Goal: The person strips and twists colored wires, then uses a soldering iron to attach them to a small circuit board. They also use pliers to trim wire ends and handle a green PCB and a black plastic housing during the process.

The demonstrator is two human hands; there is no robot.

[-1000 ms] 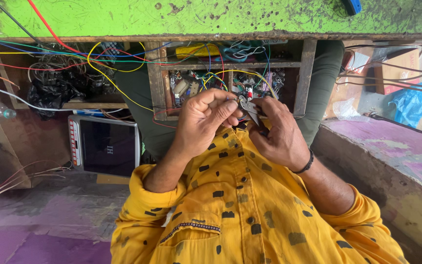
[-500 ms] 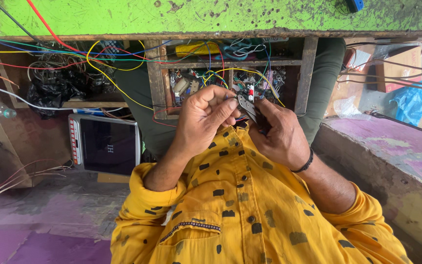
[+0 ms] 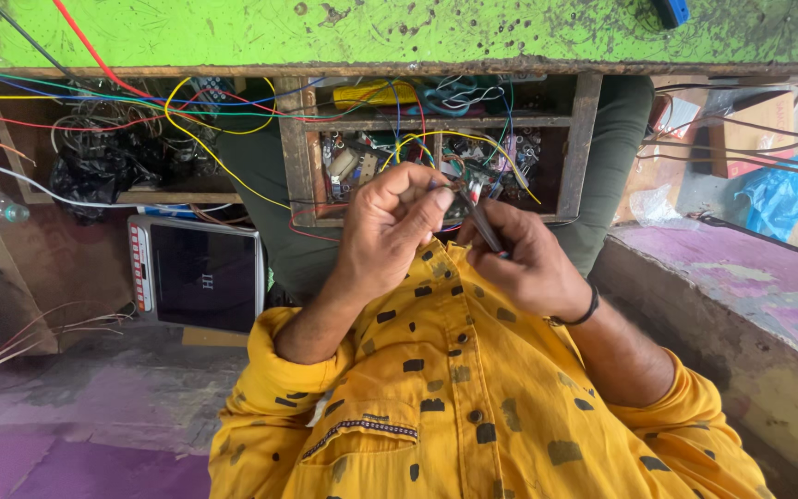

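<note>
Bridging both hands (image 3: 459, 236), pliers (image 3: 484, 222) grip wires (image 3: 454, 185).

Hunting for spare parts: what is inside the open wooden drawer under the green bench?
The wooden drawer holds a jumble of small electronic parts and coloured wires. Its near middle is covered by the left hand and the right hand, which holds a slim tool.
</note>
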